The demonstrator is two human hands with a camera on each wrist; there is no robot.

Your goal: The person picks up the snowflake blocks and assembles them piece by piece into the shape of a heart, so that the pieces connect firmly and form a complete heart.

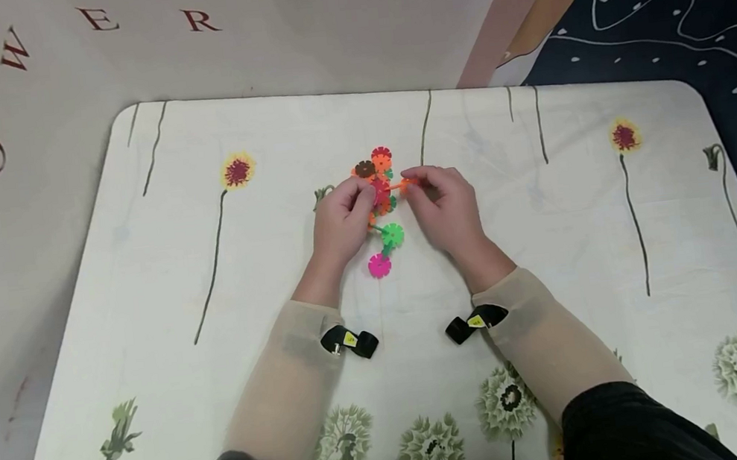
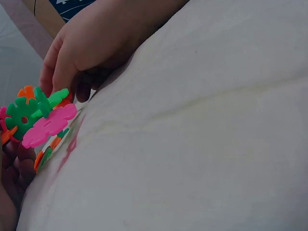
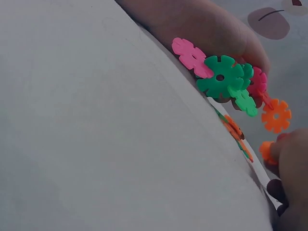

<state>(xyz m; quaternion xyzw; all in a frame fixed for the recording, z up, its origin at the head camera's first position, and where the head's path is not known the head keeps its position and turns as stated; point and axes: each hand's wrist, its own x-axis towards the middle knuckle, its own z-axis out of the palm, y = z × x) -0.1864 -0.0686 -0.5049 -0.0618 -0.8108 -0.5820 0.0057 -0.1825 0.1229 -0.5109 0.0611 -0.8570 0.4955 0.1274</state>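
My left hand [image 1: 343, 221] grips a cluster of interlocked, notched plastic flower discs. A green disc [image 1: 392, 236] and a pink disc [image 1: 380, 265] stick out below those fingers. An orange disc [image 3: 276, 116] juts from the cluster's far end in the right wrist view. Thumb and fingers of my right hand [image 1: 448, 206] pinch another orange disc [image 3: 268, 151], close beside the cluster. Whether the two orange discs touch, I cannot tell. Between the hands in the left wrist view, the pink disc [image 2: 50, 126] overlaps a dark green disc [image 2: 23, 118].
Just beyond my hands lie more discs, among them a brown disc [image 1: 365, 169] and a red disc [image 1: 381, 154]. Flower prints cover the white tabletop [image 1: 292, 140]. Behind its far edge rises a pale wall [image 1: 347, 30]; dark patterned fabric [image 1: 690, 16] is at the right.
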